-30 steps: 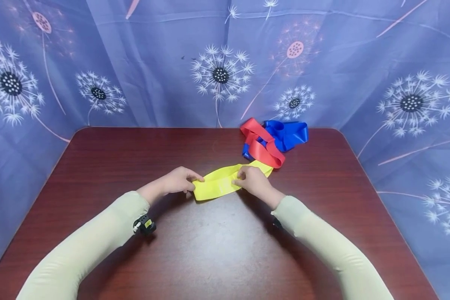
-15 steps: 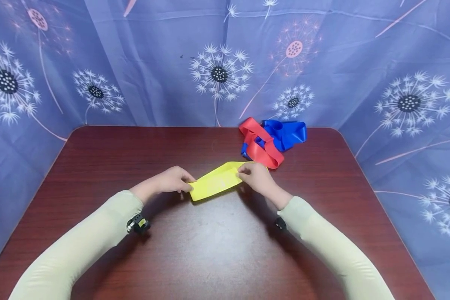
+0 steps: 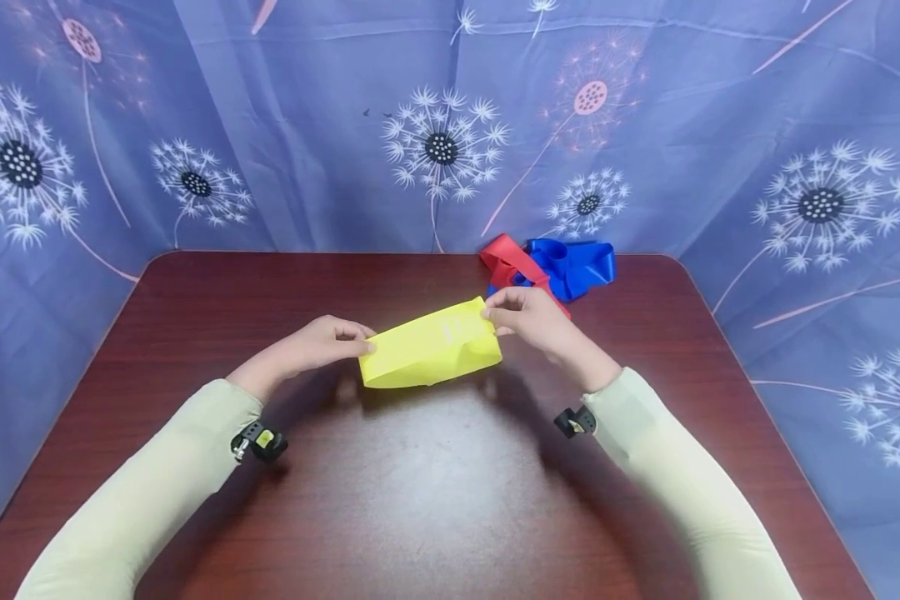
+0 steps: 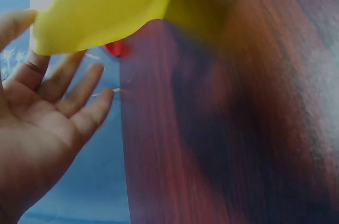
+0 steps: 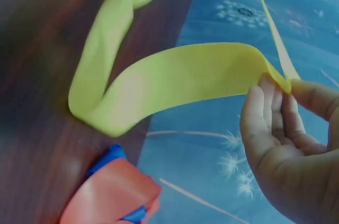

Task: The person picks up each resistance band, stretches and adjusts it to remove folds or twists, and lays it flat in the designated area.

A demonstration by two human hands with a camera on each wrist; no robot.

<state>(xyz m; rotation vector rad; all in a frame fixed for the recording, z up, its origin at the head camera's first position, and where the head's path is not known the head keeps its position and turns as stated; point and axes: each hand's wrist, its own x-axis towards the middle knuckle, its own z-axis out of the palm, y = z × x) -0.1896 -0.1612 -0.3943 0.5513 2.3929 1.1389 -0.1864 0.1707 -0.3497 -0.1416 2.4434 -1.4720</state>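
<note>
A wide yellow ribbon (image 3: 427, 342) is stretched between my two hands over the middle of the table. My left hand (image 3: 318, 342) pinches its left end between thumb and finger; in the left wrist view the other fingers (image 4: 74, 89) are spread below the ribbon's edge. With thumb and fingertips my right hand (image 3: 540, 321) pinches the ribbon's upper right corner. Seen from the right wrist, the yellow ribbon (image 5: 185, 70) hangs in a loop with a fold at its far bend. Behind my right hand lies a red ribbon (image 3: 512, 257), partly hidden by it.
A blue ribbon (image 3: 577, 265) lies bunched with the red one at the table's back edge. The dark red wooden table (image 3: 420, 483) meets blue curtains (image 3: 307, 125) with a dandelion print at the back and both sides. Both wrists wear small black cameras.
Both hands have lifted the yellow ribbon and drawn apart, the left going left and the right going up and right. The right hand now covers part of the red ribbon.
</note>
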